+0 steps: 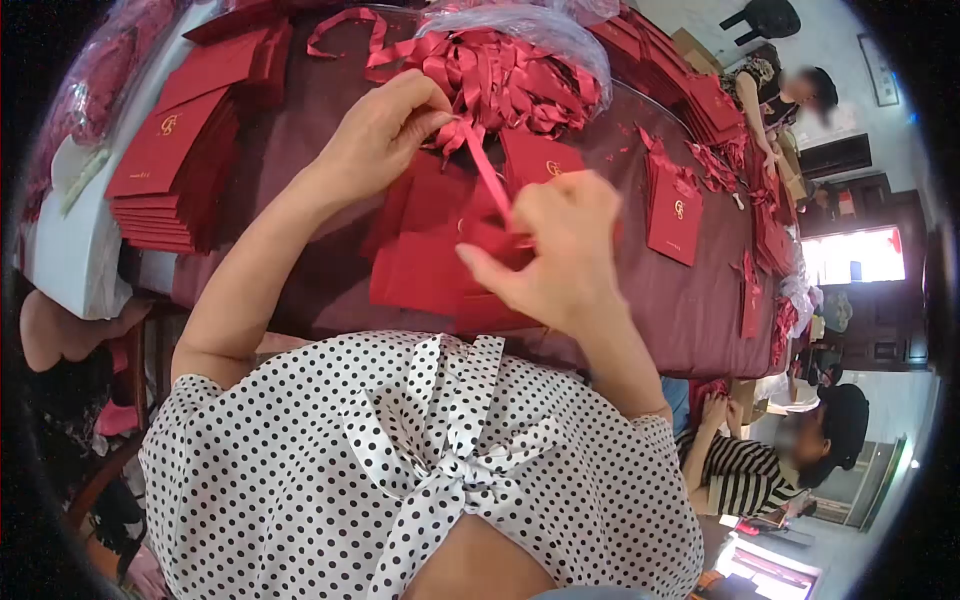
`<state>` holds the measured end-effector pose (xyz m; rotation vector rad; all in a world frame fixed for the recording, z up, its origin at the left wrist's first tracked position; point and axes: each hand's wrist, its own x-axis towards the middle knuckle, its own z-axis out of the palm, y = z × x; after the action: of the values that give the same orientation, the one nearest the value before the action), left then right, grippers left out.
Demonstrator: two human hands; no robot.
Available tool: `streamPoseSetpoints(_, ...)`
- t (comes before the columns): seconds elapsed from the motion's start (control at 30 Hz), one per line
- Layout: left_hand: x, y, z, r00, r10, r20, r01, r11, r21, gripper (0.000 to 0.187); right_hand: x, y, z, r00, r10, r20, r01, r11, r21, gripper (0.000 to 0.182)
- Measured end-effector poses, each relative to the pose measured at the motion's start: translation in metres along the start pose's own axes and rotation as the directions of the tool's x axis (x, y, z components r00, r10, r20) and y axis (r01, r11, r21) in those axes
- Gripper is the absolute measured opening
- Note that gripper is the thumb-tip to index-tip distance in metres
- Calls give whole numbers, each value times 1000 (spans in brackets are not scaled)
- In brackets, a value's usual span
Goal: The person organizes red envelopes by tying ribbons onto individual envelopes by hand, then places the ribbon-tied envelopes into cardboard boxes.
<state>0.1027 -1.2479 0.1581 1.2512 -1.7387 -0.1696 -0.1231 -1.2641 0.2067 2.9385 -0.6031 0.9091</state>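
Observation:
A pink-red ribbon (484, 165) runs taut between my two hands, above several red paper bags. My left hand (385, 135) pinches its far end between thumb and forefinger, close to a heap of cut ribbons (530, 75). The ribbon's near end meets the curled fingers of my right hand (565, 250), whose thumb sticks out to the left. Motion smears the right hand a little. Under the hands lie red bags (420, 270), one overlapping another; the right hand hides part of them. Another red bag with gold print (545, 155) lies just beyond.
A stack of red bags (175, 160) stands at left beside a white box (75, 260). Finished-looking bags with ribbon (673, 215) lie right on the dark red tablecloth (640, 300). More bags (670, 75) line the far right. Two people (765, 460) (780, 100) sit at right.

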Motion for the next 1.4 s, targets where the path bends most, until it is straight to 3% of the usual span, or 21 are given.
streamPoseSetpoints(0.07, 1, 15, 1, 968, -245, 58, 250, 907, -340, 11, 9, 14, -25, 987, -54, -153, 68, 994, 86, 34)
streamPoseSetpoints(0.13, 3, 36, 3, 963, -263, 52, 254, 829, -498, 13, 13, 28, -47, 961, 165, -220, -64, 912, 404, 27)
streamPoseSetpoints(0.17, 4, 42, 4, 957, -286, 52, 251, 723, -643, 15, 15, 35, -49, 939, 263, -221, -47, 736, 676, 23)
streamPoseSetpoints(0.23, 3, 43, 8, 971, -241, -5, 186, 763, -620, 15, 18, 43, -50, 896, 444, -4, -60, 131, 990, 14)
streamPoseSetpoints(0.37, 0, 46, 14, 978, -173, -113, 80, 821, -565, 17, -1, 78, -2, 667, 697, 262, -175, -196, 965, 30)
streamPoseSetpoints(0.4, 0, 45, 13, 975, -193, -108, 105, 836, -539, 15, -2, 78, 3, 647, 590, 484, -177, -502, 847, 30)
streamPoseSetpoints(0.47, 6, 43, 11, 995, 21, -95, -34, 989, -144, 16, -15, 74, 37, 637, 513, 575, -198, -612, 765, 29)
streamPoseSetpoints(0.57, -3, 40, 15, 986, 57, 159, -103, 949, 297, 29, -18, 66, 51, 683, 445, 579, -189, -659, 728, 24)
streamPoseSetpoints(0.67, -2, 40, 25, 968, -35, 247, -7, 986, 169, 28, -28, 76, 69, 777, 346, 526, -132, -728, 673, 22)
streamPoseSetpoints(0.8, -7, 40, 33, 930, -180, 322, 119, 973, 198, 25, -24, 77, 63, 811, 394, 433, -265, -412, 872, 28)
streamPoseSetpoints(0.87, -12, 38, 36, 931, -200, 305, 134, 965, 227, 24, -22, 85, 54, 874, 301, 381, -374, -83, 924, 34)
streamPoseSetpoints(0.93, -18, 33, 40, 925, -206, 319, 178, 977, 115, 21, -12, 80, 36, 847, 268, 458, -437, -137, 889, 35)
streamPoseSetpoints(1.03, -18, 29, 42, 882, -307, 357, 370, 921, -123, 23, 2, 76, 30, 948, -33, 318, -169, 791, 588, 28)
streamPoseSetpoints(1.1, -21, 26, 44, 876, -316, 365, 395, 904, -165, 24, 10, 84, 35, 894, 46, 447, -344, 709, 616, 19)
streamPoseSetpoints(1.13, -21, 25, 44, 869, -324, 374, 419, 884, -208, 26, 21, 86, 38, 873, 213, 439, -482, 513, 710, 14)
streamPoseSetpoints(1.17, -19, 26, 42, 870, -325, 370, 418, 885, -205, 26, 28, 106, 48, 862, 323, 390, -503, 627, 594, 18)
streamPoseSetpoints(1.2, -17, 27, 40, 853, -327, 406, 438, 872, -219, 23, 38, 114, 53, 899, 289, 330, -434, 479, 763, 25)
streamPoseSetpoints(1.27, -15, 28, 39, 837, -329, 437, 457, 859, -229, 21, 54, 140, 64, 840, 378, 390, -532, 427, 732, 27)
streamPoseSetpoints(1.33, -15, 29, 39, 825, -327, 461, 470, 850, -238, 22, 66, 161, 75, 958, 240, 154, -282, 875, 393, 21)
streamPoseSetpoints(1.37, -16, 27, 40, 843, -309, 439, 447, 858, -253, 22, 74, 171, 84, 1000, -8, -12, 11, 960, 279, 20)
streamPoseSetpoints(1.4, -15, 27, 38, 846, -312, 432, 445, 859, -252, 22, 79, 173, 88, 993, -114, -15, 115, 974, 194, 20)
